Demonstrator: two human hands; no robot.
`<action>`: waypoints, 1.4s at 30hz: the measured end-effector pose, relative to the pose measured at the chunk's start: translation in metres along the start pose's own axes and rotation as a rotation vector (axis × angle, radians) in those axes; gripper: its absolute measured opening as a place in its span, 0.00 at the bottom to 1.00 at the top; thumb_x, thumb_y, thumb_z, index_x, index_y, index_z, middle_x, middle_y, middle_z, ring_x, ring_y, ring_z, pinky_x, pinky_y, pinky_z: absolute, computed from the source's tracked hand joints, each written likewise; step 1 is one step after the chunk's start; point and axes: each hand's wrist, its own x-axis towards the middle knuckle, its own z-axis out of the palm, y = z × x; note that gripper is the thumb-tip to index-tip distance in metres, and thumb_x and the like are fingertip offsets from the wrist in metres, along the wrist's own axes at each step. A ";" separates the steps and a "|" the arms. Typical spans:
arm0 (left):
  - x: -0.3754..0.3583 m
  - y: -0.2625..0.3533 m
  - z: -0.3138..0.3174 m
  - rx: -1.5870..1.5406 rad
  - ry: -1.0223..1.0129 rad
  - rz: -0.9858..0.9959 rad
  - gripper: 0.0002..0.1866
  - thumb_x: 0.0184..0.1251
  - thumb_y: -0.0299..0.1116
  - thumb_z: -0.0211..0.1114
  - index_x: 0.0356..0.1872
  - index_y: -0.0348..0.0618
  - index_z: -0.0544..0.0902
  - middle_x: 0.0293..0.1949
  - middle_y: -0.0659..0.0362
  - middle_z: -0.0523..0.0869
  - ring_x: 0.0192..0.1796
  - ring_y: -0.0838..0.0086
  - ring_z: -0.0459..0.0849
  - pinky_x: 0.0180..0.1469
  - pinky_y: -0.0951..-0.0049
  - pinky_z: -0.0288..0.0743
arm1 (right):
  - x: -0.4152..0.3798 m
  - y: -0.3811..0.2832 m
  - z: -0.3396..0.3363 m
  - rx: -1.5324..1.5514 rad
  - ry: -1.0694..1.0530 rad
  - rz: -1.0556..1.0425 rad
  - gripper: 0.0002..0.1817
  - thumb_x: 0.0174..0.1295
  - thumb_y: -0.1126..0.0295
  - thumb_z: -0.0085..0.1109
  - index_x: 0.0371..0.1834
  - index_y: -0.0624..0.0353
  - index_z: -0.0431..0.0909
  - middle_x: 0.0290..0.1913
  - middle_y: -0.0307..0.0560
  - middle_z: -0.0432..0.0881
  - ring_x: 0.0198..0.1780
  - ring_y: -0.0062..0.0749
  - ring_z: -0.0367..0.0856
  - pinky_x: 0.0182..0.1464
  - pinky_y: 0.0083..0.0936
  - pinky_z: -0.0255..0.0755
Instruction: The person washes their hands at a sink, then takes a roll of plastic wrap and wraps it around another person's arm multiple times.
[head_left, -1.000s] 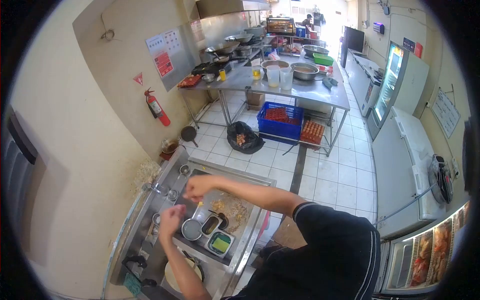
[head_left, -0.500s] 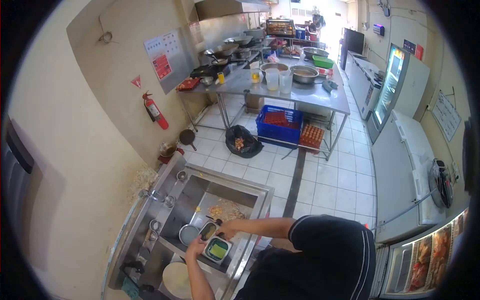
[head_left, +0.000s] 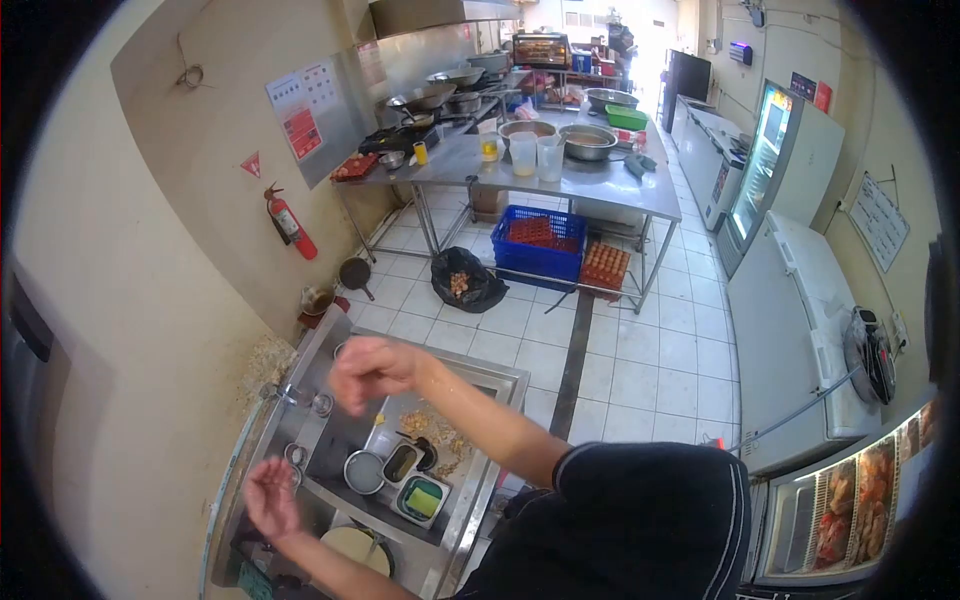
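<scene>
Above the left rim of the steel sink [head_left: 508, 392], my left hand [head_left: 272, 498] is raised with its fingers apart and nothing in it. My right hand [head_left: 372, 374] hangs over the sink's far left part, its fingers curled and slightly blurred; whether it holds anything cannot be made out. Within the sink are a round bowl of cloudy liquid [head_left: 364, 472], a small rectangular container [head_left: 402, 463] and a square container with a green sponge [head_left: 422, 500]. Food scraps [head_left: 418, 424] lie on the sink bottom. A round pale lid or board [head_left: 352, 548] is in the nearer basin.
A steel table [head_left: 440, 177] with bowls and jugs stands ahead. Under it are a blue crate [head_left: 540, 262] and an egg tray [head_left: 606, 266]. A black bag [head_left: 466, 282] is on the tiled floor. White freezers [head_left: 785, 330] line the right side.
Both hands have let go of the containers and risen up and to the left. The containers now stand uncovered by my hands. The whole view has shifted slightly.
</scene>
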 end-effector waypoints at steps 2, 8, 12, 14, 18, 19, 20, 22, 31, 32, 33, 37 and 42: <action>-0.026 -0.081 -0.056 -0.659 0.012 0.072 0.15 0.74 0.37 0.56 0.53 0.38 0.78 0.45 0.51 0.84 0.46 0.65 0.82 0.50 0.65 0.78 | -0.042 0.066 -0.056 0.166 0.085 0.044 0.16 0.68 0.58 0.55 0.32 0.60 0.84 0.32 0.49 0.84 0.34 0.35 0.82 0.38 0.33 0.76; -0.102 -0.183 -0.055 0.651 0.161 -1.438 0.23 0.63 0.40 0.66 0.58 0.42 0.80 0.56 0.48 0.83 0.52 0.55 0.85 0.55 0.62 0.77 | -0.207 0.223 -0.080 -1.311 0.097 1.160 0.14 0.62 0.56 0.61 0.41 0.53 0.84 0.36 0.50 0.85 0.36 0.37 0.83 0.39 0.37 0.76; -0.102 -0.135 -0.073 1.606 -0.283 -1.054 0.17 0.65 0.36 0.60 0.50 0.37 0.84 0.44 0.43 0.87 0.49 0.59 0.86 0.51 0.61 0.76 | -0.169 0.176 -0.066 -1.711 -0.267 1.174 0.16 0.59 0.54 0.62 0.42 0.51 0.86 0.35 0.50 0.86 0.34 0.37 0.83 0.37 0.38 0.76; -0.067 -0.068 -0.012 1.642 -0.083 -0.812 0.14 0.70 0.34 0.55 0.46 0.40 0.86 0.38 0.43 0.87 0.45 0.63 0.87 0.50 0.66 0.77 | -0.121 0.123 -0.057 -1.333 -0.053 1.058 0.24 0.67 0.51 0.55 0.27 0.64 0.83 0.24 0.44 0.83 0.27 0.31 0.80 0.34 0.30 0.76; -0.035 0.037 0.069 1.130 0.105 -0.339 0.19 0.75 0.40 0.54 0.46 0.31 0.83 0.45 0.46 0.87 0.51 0.59 0.84 0.58 0.64 0.74 | -0.038 -0.021 0.051 -0.732 0.104 0.410 0.24 0.70 0.53 0.55 0.24 0.64 0.80 0.25 0.43 0.82 0.26 0.27 0.78 0.29 0.27 0.70; -0.034 0.047 0.091 0.984 0.153 -0.184 0.20 0.75 0.41 0.54 0.43 0.30 0.83 0.46 0.47 0.86 0.52 0.59 0.84 0.59 0.63 0.74 | -0.040 -0.039 0.061 -0.604 0.069 0.272 0.23 0.70 0.55 0.55 0.25 0.64 0.80 0.27 0.44 0.83 0.27 0.28 0.79 0.31 0.27 0.72; -0.037 0.045 0.086 0.743 0.110 -0.062 0.19 0.75 0.41 0.54 0.43 0.31 0.83 0.45 0.47 0.86 0.51 0.60 0.84 0.57 0.63 0.74 | -0.044 -0.056 0.070 -0.472 0.034 0.134 0.22 0.70 0.57 0.54 0.25 0.64 0.80 0.28 0.45 0.83 0.27 0.29 0.80 0.32 0.27 0.73; -0.049 0.041 0.063 0.267 0.027 0.167 0.16 0.76 0.40 0.54 0.41 0.34 0.82 0.43 0.47 0.85 0.50 0.62 0.84 0.54 0.62 0.76 | -0.054 -0.043 0.054 -0.126 0.027 -0.022 0.19 0.69 0.59 0.56 0.28 0.65 0.80 0.31 0.51 0.84 0.32 0.35 0.83 0.38 0.29 0.76; -0.129 -0.094 0.012 0.288 0.219 -1.240 0.37 0.64 0.48 0.66 0.71 0.48 0.62 0.44 0.47 0.86 0.41 0.60 0.87 0.44 0.59 0.79 | -0.336 0.166 0.033 0.052 1.044 0.758 0.31 0.71 0.45 0.47 0.69 0.52 0.66 0.53 0.48 0.84 0.48 0.47 0.84 0.57 0.41 0.76; -0.156 -0.105 -0.014 0.432 0.248 -1.106 0.35 0.63 0.47 0.67 0.69 0.46 0.66 0.44 0.48 0.87 0.41 0.59 0.87 0.44 0.58 0.79 | -0.406 0.182 0.053 -0.262 1.317 0.623 0.27 0.71 0.50 0.51 0.67 0.54 0.69 0.51 0.56 0.84 0.50 0.47 0.84 0.55 0.44 0.76; -0.180 -0.115 -0.038 0.571 0.277 -0.971 0.34 0.62 0.46 0.69 0.67 0.44 0.70 0.43 0.49 0.87 0.41 0.57 0.87 0.44 0.57 0.79 | -0.487 0.207 0.074 -0.846 1.526 0.911 0.26 0.64 0.52 0.57 0.61 0.55 0.75 0.51 0.56 0.84 0.54 0.47 0.82 0.56 0.44 0.76; -0.215 -0.081 -0.050 1.851 -0.238 -0.797 0.19 0.64 0.37 0.64 0.53 0.36 0.81 0.38 0.48 0.88 0.39 0.56 0.87 0.43 0.62 0.78 | -0.669 0.196 0.225 -0.992 1.842 1.832 0.23 0.61 0.53 0.60 0.52 0.57 0.82 0.55 0.50 0.83 0.56 0.49 0.81 0.55 0.52 0.74; -0.199 -0.055 -0.079 1.408 -0.034 -0.696 0.12 0.65 0.32 0.61 0.40 0.31 0.85 0.33 0.47 0.88 0.37 0.62 0.86 0.43 0.66 0.76 | -0.575 0.072 0.376 -0.610 2.234 0.688 0.21 0.69 0.57 0.54 0.29 0.65 0.81 0.25 0.51 0.82 0.27 0.33 0.82 0.32 0.28 0.79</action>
